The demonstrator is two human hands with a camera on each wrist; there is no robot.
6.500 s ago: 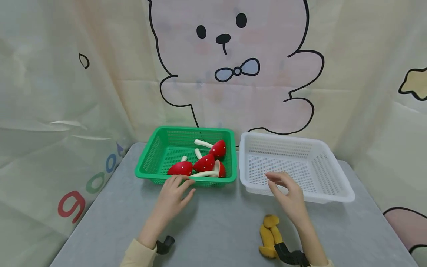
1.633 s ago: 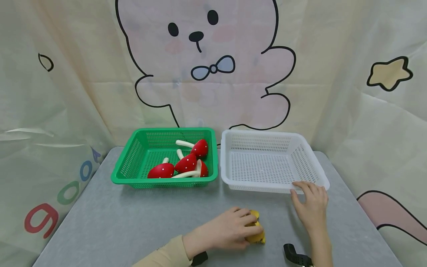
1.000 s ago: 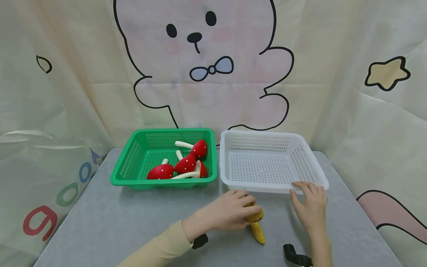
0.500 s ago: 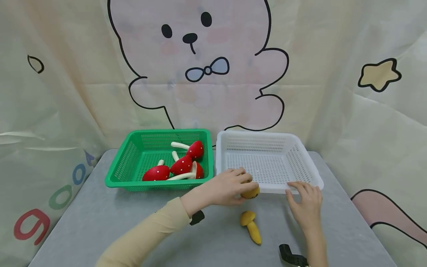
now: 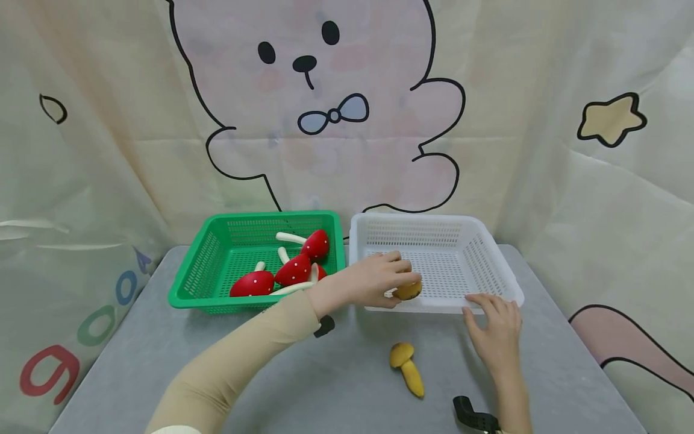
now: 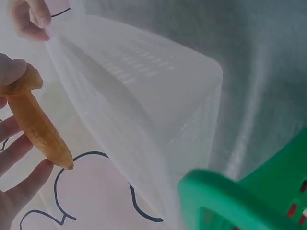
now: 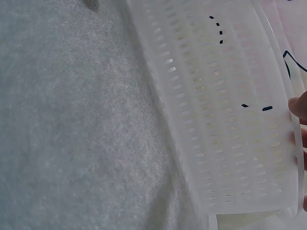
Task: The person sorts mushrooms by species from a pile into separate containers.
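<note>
My left hand [image 5: 374, 280] holds a yellow toy mushroom [image 5: 408, 292] over the front part of the white basket [image 5: 496, 256]. In the left wrist view the thumb and fingers grip this mushroom [image 6: 41, 129] round its cap, and its stem sticks out. My right hand [image 5: 497, 334] pinches the front rim of the white basket near its right corner. In the right wrist view the thumb [image 7: 298, 106] lies on the outer side of the rim, with fingertips beyond it. A second yellow mushroom [image 5: 408, 369] lies on the grey table in front of the white basket.
Left of the white basket stands a green basket [image 5: 187, 283] holding several red mushrooms [image 5: 293, 270] with white dots and pale stems. The grey table [image 5: 336, 386] reaches a printed curtain [image 5: 162, 150] behind and at the sides.
My left hand has picked up one of two yellow mushrooms from the table and carried it forward to the white basket. The right hand has stayed on that basket's rim over the last second.
</note>
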